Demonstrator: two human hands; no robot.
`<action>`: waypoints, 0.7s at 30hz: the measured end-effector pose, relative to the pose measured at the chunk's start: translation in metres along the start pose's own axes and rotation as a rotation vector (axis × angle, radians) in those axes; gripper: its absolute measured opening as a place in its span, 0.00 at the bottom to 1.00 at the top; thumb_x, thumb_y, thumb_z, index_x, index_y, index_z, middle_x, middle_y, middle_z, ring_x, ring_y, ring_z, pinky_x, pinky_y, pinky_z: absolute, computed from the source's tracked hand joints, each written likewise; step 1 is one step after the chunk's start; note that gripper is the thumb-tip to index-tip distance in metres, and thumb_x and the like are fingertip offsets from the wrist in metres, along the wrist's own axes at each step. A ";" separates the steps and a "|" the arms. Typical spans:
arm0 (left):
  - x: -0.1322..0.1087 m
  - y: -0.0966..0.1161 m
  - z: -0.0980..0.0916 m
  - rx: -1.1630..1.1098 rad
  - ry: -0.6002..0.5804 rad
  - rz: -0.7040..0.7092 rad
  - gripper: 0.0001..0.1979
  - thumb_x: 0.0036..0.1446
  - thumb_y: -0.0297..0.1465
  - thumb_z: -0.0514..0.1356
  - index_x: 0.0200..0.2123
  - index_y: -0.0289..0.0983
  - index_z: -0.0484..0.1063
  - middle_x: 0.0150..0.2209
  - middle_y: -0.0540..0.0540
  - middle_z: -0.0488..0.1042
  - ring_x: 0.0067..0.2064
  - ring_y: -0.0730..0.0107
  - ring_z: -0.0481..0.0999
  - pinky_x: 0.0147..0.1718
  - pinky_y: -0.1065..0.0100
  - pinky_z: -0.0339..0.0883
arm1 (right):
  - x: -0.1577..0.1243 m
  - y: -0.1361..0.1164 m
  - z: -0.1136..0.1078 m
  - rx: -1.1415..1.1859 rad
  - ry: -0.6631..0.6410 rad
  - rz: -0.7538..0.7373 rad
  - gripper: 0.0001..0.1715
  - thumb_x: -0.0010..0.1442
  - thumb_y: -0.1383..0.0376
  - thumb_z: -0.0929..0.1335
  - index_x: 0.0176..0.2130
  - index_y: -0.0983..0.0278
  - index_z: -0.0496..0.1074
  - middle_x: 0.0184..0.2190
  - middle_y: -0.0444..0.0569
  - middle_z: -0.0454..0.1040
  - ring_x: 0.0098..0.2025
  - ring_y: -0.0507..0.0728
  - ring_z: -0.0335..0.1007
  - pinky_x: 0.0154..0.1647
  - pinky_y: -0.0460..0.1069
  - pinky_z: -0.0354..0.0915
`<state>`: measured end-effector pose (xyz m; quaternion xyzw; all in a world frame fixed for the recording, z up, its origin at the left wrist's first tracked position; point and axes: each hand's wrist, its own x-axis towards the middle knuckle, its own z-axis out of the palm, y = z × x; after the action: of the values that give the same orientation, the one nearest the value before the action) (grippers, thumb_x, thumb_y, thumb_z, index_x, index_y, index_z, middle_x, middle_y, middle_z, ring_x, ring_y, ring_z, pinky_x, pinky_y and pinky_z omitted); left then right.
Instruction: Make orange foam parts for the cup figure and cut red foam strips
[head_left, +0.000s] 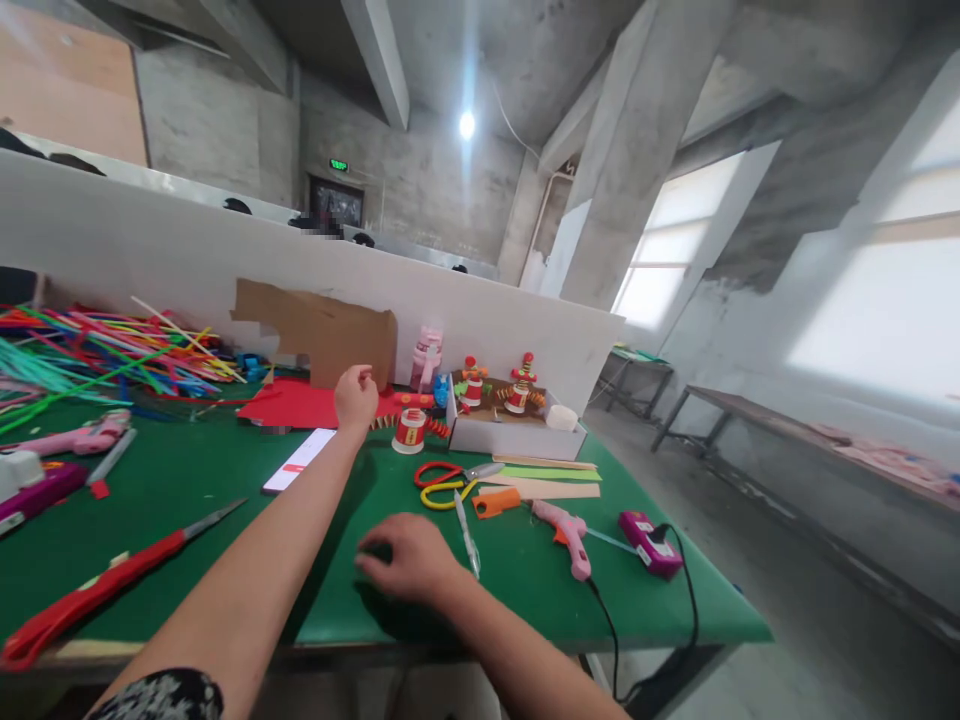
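Note:
My left hand reaches over the table in front of red sheets and a torn piece of brown cardboard. Its fingers are curled; what they hold, if anything, is hidden. Close to its right stands a red-and-white paper cup with folded paper arms. My right hand is low over the near edge, loosely curved with a gap between thumb and fingers and nothing visible in it. A clear pen lies just right of it. Scissors with red and yellow handles lie beyond.
A phone lies beside my left forearm. Red-handled scissors and a heap of coloured pipe cleaners are at left. At right are a pink glue gun, its cord, and a purple power block. A box holds finished-looking figures.

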<state>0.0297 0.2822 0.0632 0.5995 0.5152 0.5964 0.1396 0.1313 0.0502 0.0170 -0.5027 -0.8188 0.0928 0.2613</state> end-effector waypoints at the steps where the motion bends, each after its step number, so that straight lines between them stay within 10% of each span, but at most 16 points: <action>1: 0.003 -0.005 0.005 -0.018 0.011 0.007 0.17 0.64 0.38 0.60 0.53 0.36 0.70 0.52 0.41 0.73 0.49 0.61 0.75 0.47 0.53 0.73 | 0.016 0.010 -0.010 0.071 0.089 0.014 0.07 0.60 0.63 0.69 0.38 0.59 0.78 0.36 0.46 0.80 0.40 0.57 0.75 0.43 0.49 0.67; 7: 0.006 -0.017 0.030 -0.078 -0.019 0.083 0.14 0.65 0.38 0.57 0.47 0.35 0.73 0.43 0.44 0.77 0.42 0.65 0.77 0.45 0.57 0.73 | 0.112 0.091 -0.069 0.220 0.735 0.253 0.15 0.60 0.66 0.65 0.46 0.62 0.76 0.44 0.51 0.78 0.42 0.57 0.73 0.44 0.50 0.70; 21: -0.019 -0.033 0.021 -0.088 -0.155 0.159 0.19 0.59 0.39 0.53 0.49 0.38 0.75 0.46 0.41 0.79 0.45 0.58 0.75 0.50 0.55 0.70 | 0.145 0.148 -0.031 0.193 0.666 0.177 0.22 0.64 0.64 0.64 0.57 0.59 0.73 0.57 0.55 0.71 0.61 0.61 0.64 0.62 0.57 0.62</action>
<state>0.0378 0.2908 0.0209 0.6761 0.4268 0.5796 0.1576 0.2097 0.2437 0.0304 -0.5472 -0.6295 0.0231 0.5511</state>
